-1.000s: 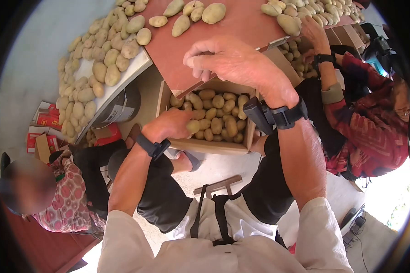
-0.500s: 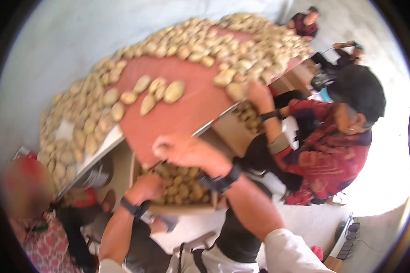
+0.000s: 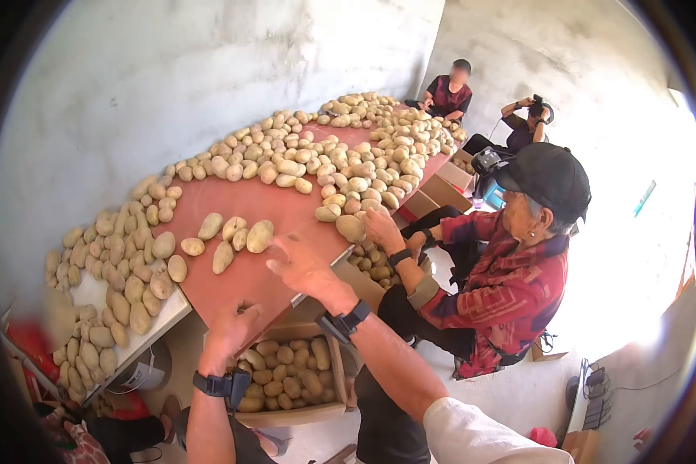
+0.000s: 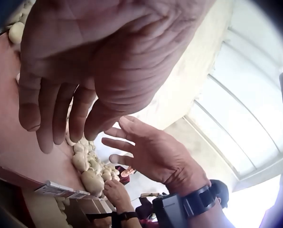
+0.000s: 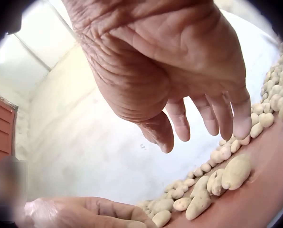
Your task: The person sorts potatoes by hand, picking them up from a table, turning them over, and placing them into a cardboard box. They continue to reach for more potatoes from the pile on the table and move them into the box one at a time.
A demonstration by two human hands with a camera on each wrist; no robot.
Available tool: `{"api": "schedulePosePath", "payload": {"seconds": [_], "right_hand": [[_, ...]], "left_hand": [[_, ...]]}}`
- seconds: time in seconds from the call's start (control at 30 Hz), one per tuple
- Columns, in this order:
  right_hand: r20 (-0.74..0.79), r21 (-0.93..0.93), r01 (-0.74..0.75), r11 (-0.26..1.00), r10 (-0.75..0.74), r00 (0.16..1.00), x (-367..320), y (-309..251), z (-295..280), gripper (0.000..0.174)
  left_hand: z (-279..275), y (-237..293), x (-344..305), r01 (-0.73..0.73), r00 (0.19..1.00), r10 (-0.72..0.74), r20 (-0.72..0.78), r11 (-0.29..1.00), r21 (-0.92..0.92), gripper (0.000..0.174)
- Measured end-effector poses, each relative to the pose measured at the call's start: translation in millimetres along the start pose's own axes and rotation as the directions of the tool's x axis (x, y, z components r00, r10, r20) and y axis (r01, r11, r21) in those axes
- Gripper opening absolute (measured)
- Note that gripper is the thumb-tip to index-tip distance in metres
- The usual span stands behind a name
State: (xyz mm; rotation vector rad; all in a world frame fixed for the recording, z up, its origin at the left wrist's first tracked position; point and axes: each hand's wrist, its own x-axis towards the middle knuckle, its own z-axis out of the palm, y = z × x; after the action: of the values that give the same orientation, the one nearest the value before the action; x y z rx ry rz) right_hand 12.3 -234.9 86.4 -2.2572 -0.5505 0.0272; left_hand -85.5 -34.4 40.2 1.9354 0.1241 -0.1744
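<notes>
My right hand (image 3: 308,267) is over the reddish board's right part, with nothing in it. Its fingers (image 5: 210,116) hang spread and loosely bent in the right wrist view. Just past its fingertips lies a large potato (image 3: 260,236), in a small group with several other potatoes (image 3: 223,257). Over the board's near corner is my left hand (image 3: 228,334), also holding nothing, its fingers (image 4: 46,114) extended in the left wrist view. Below the hands stands a cardboard box (image 3: 290,417) of potatoes (image 3: 282,375), partly hidden by my left wrist.
Heaped potatoes (image 3: 286,166) run along the reddish board (image 3: 197,203) by the wall. More cover a white tabletop (image 3: 176,306) at left. A person in a red patterned shirt (image 3: 510,286) sits close at right, one hand at the heap. Two people sit farther back.
My head view has swung up and right, showing more of the heap and room. My left hand has risen from the potato box to the board's corner; my right hand has reached toward the loose potatoes.
</notes>
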Motion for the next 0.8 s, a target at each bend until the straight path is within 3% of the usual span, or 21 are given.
{"api": "schedulePosePath", "payload": {"seconds": [0.03,0.17,0.23,0.3,0.33,0.37,0.4,0.43,0.47,0.5,0.53,0.6,0.73,0.8], "right_hand": [[-0.003,-0.002,-0.018,1.0,0.018,1.0,4,0,-8,0.048],[-0.008,-0.205,-0.047,0.978,0.047,0.999,15,-1,-34,0.049],[-0.003,-0.354,0.124,0.927,-0.134,0.991,34,17,-36,0.05],[0.044,-0.524,0.324,0.788,-0.354,0.934,56,32,-34,0.05],[-0.008,0.001,0.355,0.935,-0.355,0.935,71,61,-24,0.051],[-0.042,0.533,0.294,0.793,-0.322,0.946,89,89,-13,0.051],[-0.029,0.034,0.55,0.834,-0.549,0.835,110,85,-15,0.06],[0.175,0.517,0.123,0.847,-0.245,0.953,108,65,-26,0.053],[0.15,0.217,0.188,0.958,-0.223,0.963,120,51,-26,0.056],[0.106,-0.117,0.229,0.966,-0.217,0.97,135,43,-23,0.06],[0.124,-0.093,0.237,0.967,-0.225,0.966,143,34,-17,0.06],[0.187,-0.32,0.049,0.946,0.012,0.982,156,19,-7,0.062],[0.2,-0.278,0.08,0.957,-0.023,0.979,188,55,34,0.066],[0.257,-0.443,0.218,0.87,-0.11,0.96,202,62,53,0.067]], "left_hand": [[0,-4,7,-0.097,0.995,0.093,-0.047,0.99,-0.105,0.022],[-4,6,8,-0.071,0.997,0.061,-0.045,0.963,-0.262,0.021],[-3,12,8,-0.055,0.997,0.026,-0.073,0.908,-0.416,0.025],[-3,17,5,-0.054,0.996,0.017,-0.085,0.887,-0.459,0.026],[-8,16,2,-0.07,0.993,0.012,-0.12,0.865,-0.497,0.028],[-12,15,1,-0.065,0.993,0.004,-0.118,0.856,-0.513,0.029],[-15,13,0,-0.062,0.992,-0.006,-0.126,0.846,-0.53,0.031],[-17,12,-1,-0.065,0.991,-0.011,-0.136,0.836,-0.546,0.031],[-19,9,-2,-0.069,0.99,-0.011,-0.138,0.827,-0.558,0.032],[-22,9,-3,-0.048,0.986,-0.05,-0.162,0.834,-0.549,0.032],[-24,9,-4,-0.05,0.986,-0.05,-0.162,0.826,-0.561,0.032],[-27,12,-5,-0.04,0.984,-0.069,-0.167,0.819,-0.573,0.032],[-36,10,-5,0.006,0.981,-0.107,-0.162,0.85,-0.526,0.033],[-41,9,-5,0.021,0.978,-0.121,-0.168,0.864,-0.503,0.033]]}}
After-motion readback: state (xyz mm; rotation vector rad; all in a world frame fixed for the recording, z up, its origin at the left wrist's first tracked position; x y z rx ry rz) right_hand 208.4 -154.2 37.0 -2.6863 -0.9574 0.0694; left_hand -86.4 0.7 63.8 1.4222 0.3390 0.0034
